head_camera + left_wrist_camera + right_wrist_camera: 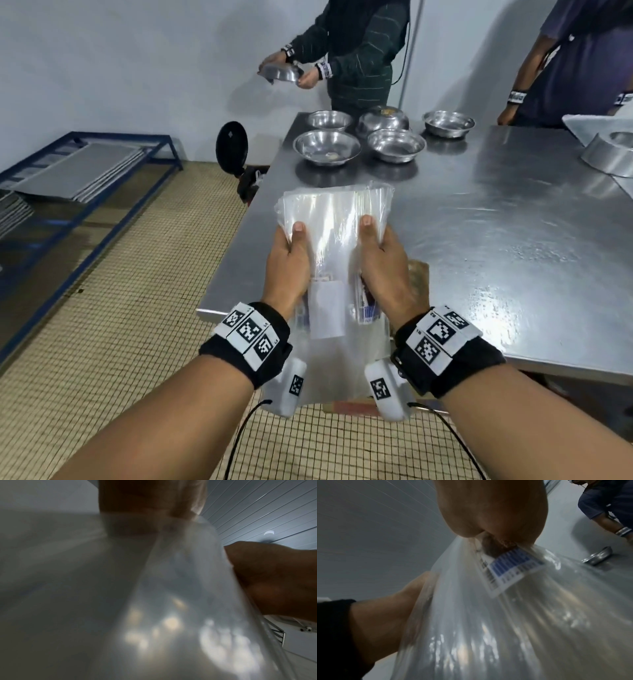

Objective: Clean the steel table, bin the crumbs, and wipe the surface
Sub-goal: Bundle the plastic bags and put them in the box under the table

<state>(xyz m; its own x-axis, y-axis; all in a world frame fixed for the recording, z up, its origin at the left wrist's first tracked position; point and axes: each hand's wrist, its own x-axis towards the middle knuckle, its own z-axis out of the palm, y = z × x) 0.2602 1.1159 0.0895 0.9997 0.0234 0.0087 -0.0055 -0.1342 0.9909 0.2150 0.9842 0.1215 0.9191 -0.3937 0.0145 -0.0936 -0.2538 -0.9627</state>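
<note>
A stack of clear plastic bags (334, 219) hangs over the near left corner of the steel table (496, 246). My left hand (289, 253) grips its left side, thumb on top. My right hand (380, 253) grips its right side the same way. White and blue labels (368, 305) show through the plastic between my wrists. The left wrist view is filled by the blurred plastic bags (171, 601), with my right hand (274, 577) beside them. In the right wrist view my right hand (491, 511) pinches the plastic bags (488, 628) at a blue barcode label (511, 566). No crumbs are clearly visible.
Several steel bowls (327, 147) stand at the table's far end, and a round steel tin (609, 152) at the right. Two other people (356, 51) stand behind the table, one holding a bowl. A blue rack with metal trays (78, 171) and a black lidded bin (233, 147) stand left.
</note>
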